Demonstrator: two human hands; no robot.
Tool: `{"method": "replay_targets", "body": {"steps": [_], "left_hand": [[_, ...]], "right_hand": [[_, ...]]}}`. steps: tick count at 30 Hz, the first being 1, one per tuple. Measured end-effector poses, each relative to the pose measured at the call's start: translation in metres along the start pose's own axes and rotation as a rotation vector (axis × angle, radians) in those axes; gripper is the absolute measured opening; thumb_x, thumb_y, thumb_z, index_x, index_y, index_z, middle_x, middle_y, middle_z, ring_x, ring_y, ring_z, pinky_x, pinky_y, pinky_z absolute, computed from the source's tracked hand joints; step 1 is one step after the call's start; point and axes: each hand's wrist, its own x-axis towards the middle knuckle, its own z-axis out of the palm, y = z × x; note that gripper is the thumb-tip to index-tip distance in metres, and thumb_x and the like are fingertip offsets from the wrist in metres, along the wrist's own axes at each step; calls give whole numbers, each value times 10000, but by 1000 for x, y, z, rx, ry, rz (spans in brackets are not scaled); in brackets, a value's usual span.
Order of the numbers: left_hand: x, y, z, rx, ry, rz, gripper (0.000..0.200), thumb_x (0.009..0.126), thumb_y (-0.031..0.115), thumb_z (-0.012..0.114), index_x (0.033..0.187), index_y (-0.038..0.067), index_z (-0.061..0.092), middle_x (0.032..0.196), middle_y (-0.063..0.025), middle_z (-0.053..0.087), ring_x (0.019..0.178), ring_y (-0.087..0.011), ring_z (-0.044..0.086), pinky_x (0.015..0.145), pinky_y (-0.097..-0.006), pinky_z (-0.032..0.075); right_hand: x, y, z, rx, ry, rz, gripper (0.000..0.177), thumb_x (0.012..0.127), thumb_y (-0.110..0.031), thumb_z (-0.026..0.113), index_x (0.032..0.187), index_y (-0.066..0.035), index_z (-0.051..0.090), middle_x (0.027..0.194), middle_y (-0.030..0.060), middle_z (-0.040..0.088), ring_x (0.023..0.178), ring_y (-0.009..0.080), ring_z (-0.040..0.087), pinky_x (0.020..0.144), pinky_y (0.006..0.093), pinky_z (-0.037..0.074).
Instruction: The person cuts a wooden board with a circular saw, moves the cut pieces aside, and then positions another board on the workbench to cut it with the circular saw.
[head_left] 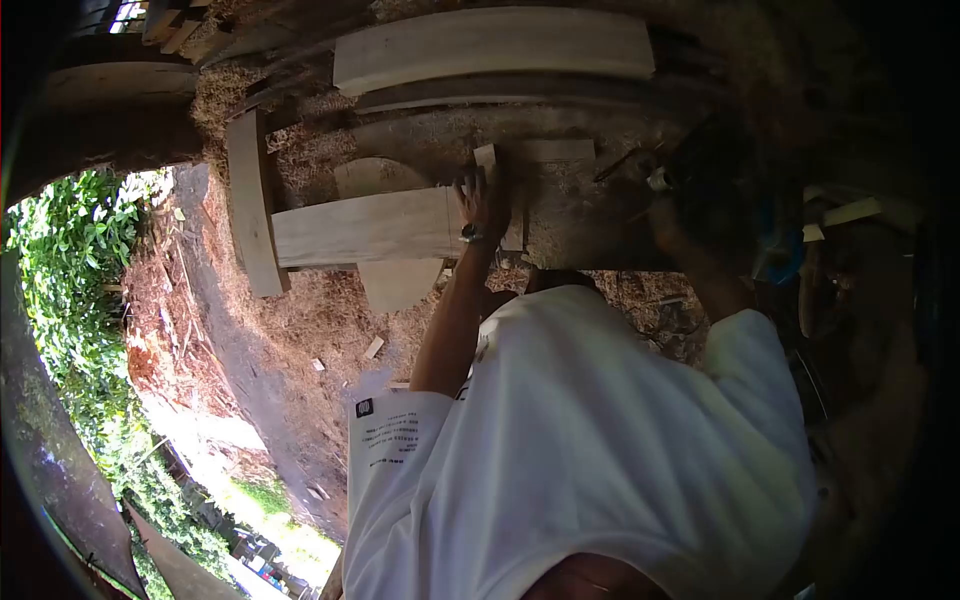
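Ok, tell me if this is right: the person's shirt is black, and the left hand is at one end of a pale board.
The colour is wrong: the head view shows a white shirt, with the left hand at one end of a pale board.

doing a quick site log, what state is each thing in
left hand: at plank's end, fingers spread
right hand: in shadow, grip unclear
plank: lying flat, dark line across near left hand
wristband: worn on left wrist
far board: nothing on it
side board: crosswise at plank's left end
ground: littered with shavings, scraps
shirt: worn, creased
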Motion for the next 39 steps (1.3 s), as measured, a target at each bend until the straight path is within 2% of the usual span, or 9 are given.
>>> {"method": "replay_targets", "body": {"steps": [6, 9, 11, 14, 18, 21, 29, 33, 39], "left_hand": [[49, -8, 81, -112, -580, -660, 588, 911, 401, 572, 1432, 152, 461, 1404, -206, 513, 1281, -355, 516, 1108, -595, 253], [48, -21, 88, -194, -368, -396, 644, 884, 471, 588, 1373, 71, 467, 1251, -219, 621, 1177, -381, 596, 1037, -553, 381], [82, -10, 3, -434, -435, -429, 635, 838, 461, 659, 1242, 3, 481, 1008, -245, 680, 973, -420, 667, 831, -504, 522], [75, -23, -62, -704, -202, -376, 518, 846, 341, 704, 1162, 1, 474, 948, -219, 671, 861, -385, 687, 754, -438, 555], [0, -55, -111, -1675, -147, -646, 390, 927, 158, 606, 1247, 27, 427, 1120, -160, 631, 860, -269, 690, 775, -359, 578], [-80, -83, -148, -1673, -172, -946, 290, 949, 152, 558, 1208, 85, 445, 1030, -165, 704, 708, -190, 676, 589, -305, 577], [-378, -104, -165, -1808, 417, -1818, 119, 896, 162, 648, 990, 92, 627, 858, -82, 681, 687, -214, 668, 591, -350, 587], [-384, -98, -174, -1906, 608, -1836, 107, 900, 190, 663, 917, 86, 642, 762, -48, 666, 676, -216, 668, 582, -354, 582], [-346, -138, -162, -1533, 561, -1659, 562, 853, 214, 766, 1309, 84, 465, 1005, -46, 629, 797, -141, 637, 645, -288, 551]], "right_hand": [[-33, -27, -22, -110, -204, 23, 290, 860, -192, 560, 1078, -31, 665, 1074, 173, 625, 1085, 294, 583, 903, 465, 458], [-42, -59, -50, 168, -173, -29, 296, 870, -182, 547, 1098, -28, 656, 1096, 172, 614, 1124, 319, 560, 937, 496, 433], [-45, -88, -82, 484, -62, -89, 302, 878, -176, 538, 1117, -30, 648, 1120, 159, 602, 1165, 360, 529, 966, 546, 397], [-16, -113, -144, 628, 470, -167, 331, 878, -207, 544, 1163, -64, 633, 1236, 139, 566, 1206, 339, 505, 1022, 541, 376], [76, -170, -113, 619, 719, -459, 415, 855, -243, 566, 1253, -133, 606, 1290, 90, 552, 1246, 291, 488, 1102, 536, 333], [117, -166, -93, 472, 479, -641, 456, 853, -232, 590, 1307, -187, 588, 1303, 62, 547, 1274, 284, 473, 1120, 536, 320], [125, -53, -106, 628, 507, -141, 644, 902, -244, 625, 1444, 10, 390, 1456, 204, 414, 1360, 384, 374, 1112, 504, 335], [185, -71, -52, 826, 791, -208, 594, 954, -272, 583, 1416, 57, 406, 1367, 248, 480, 1220, 371, 500, 1070, 493, 360], [215, -60, 10, 1132, 227, 164, 592, 960, -404, 592, 1289, 85, 531, 1204, 262, 600, 1063, 349, 612, 929, 464, 472]]}}
